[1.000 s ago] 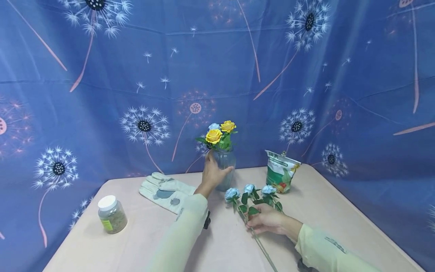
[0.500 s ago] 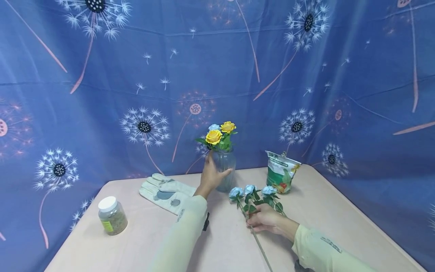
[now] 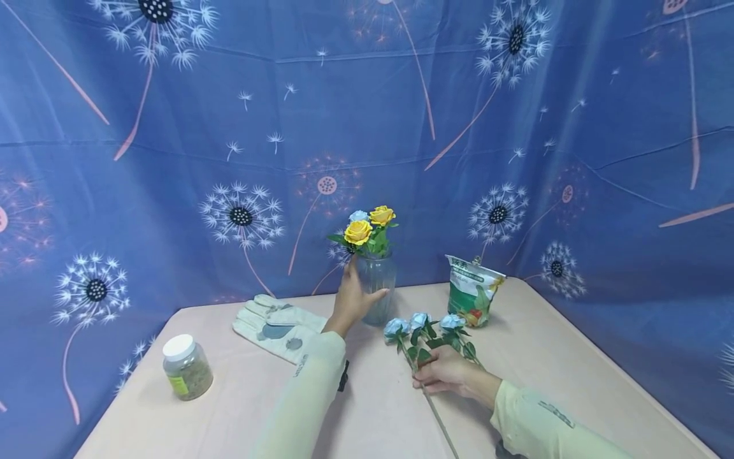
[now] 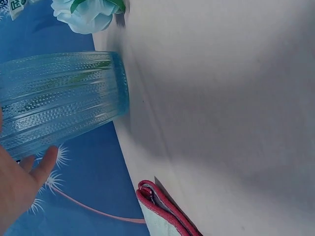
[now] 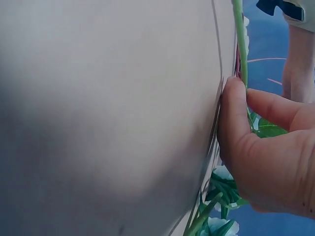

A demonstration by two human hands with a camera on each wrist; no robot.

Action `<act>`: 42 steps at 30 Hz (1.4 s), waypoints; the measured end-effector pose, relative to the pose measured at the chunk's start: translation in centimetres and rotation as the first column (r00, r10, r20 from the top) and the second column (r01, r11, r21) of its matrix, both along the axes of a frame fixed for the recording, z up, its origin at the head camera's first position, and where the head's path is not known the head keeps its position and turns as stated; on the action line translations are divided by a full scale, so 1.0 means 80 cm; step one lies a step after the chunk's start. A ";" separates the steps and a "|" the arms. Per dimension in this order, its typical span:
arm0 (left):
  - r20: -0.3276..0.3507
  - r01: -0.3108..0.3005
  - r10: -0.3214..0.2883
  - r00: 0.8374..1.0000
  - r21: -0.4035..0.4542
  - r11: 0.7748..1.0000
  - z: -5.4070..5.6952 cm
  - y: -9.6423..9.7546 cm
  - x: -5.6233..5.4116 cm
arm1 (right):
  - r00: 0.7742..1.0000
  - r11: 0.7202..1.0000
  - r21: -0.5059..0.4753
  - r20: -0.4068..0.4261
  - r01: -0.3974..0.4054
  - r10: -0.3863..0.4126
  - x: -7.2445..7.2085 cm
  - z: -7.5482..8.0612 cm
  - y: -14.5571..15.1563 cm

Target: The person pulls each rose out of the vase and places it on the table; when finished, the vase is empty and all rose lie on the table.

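- Vase (image 3: 383,269) stands upright toward the back of the table (image 3: 367,414), with 2 yellow roses (image 3: 358,233) and 1 blue rose (image 3: 359,216) rising above its mouth; that load on top makes a steadying hand worthwhile, I judge.
- Left hand (image 3: 351,299) is curved around the vase's left side, thumb across the front, the other fingertips mostly hidden. Light, even pressure should do; a hard squeeze could tilt it.
- Right hand (image 3: 453,373) is nearly closed, finger and thumb pinching a green stem (image 5: 240,39). The leftmost of the 3 blue roses (image 3: 395,328), near the vase's front right, seems to belong to it, though the fingers partly hide the join.
- Separating that 1 stem looks like the step in hand: roll it gently between the fingertips so its leaves (image 3: 423,355) come free of the other 2 roses.
- Lift slowly, since a quick pull could drag the neighbours along.
- Watch the long lower end, which could swing as the wrist turns.
- Steer the petals clear of the bag (image 3: 473,293) just behind them.
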State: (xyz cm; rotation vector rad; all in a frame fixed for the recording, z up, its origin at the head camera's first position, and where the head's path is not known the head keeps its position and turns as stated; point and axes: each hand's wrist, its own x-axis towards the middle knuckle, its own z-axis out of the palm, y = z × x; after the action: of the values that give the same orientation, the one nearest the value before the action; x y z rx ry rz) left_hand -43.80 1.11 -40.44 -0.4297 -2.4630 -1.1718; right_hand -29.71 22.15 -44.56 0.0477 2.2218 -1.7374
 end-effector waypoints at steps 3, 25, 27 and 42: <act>-0.006 0.000 0.000 1.000 0.004 1.000 0.000 -0.001 0.000 | 1.000 1.000 0.002 -0.002 0.000 0.001 0.002 0.002 0.000; -0.019 0.022 -0.022 1.000 0.019 1.000 -0.007 0.000 -0.003 | 0.979 0.978 0.205 -0.203 0.046 -0.003 0.052 0.023 0.045; -0.016 0.015 -0.015 1.000 0.014 1.000 -0.006 -0.001 -0.004 | 0.965 0.978 0.188 -0.258 0.089 -0.038 0.055 0.028 0.046; 0.060 0.046 -0.047 0.997 0.019 0.999 -0.005 0.000 -0.003 | 0.863 0.976 0.054 -0.478 0.210 -0.160 0.025 0.065 0.002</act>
State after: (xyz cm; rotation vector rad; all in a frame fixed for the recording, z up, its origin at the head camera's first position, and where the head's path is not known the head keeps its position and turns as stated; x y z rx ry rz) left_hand -44.02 1.09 -40.85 -0.4551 -2.5040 -1.2420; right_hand -27.67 22.28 -39.33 -0.1629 2.7374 -1.8900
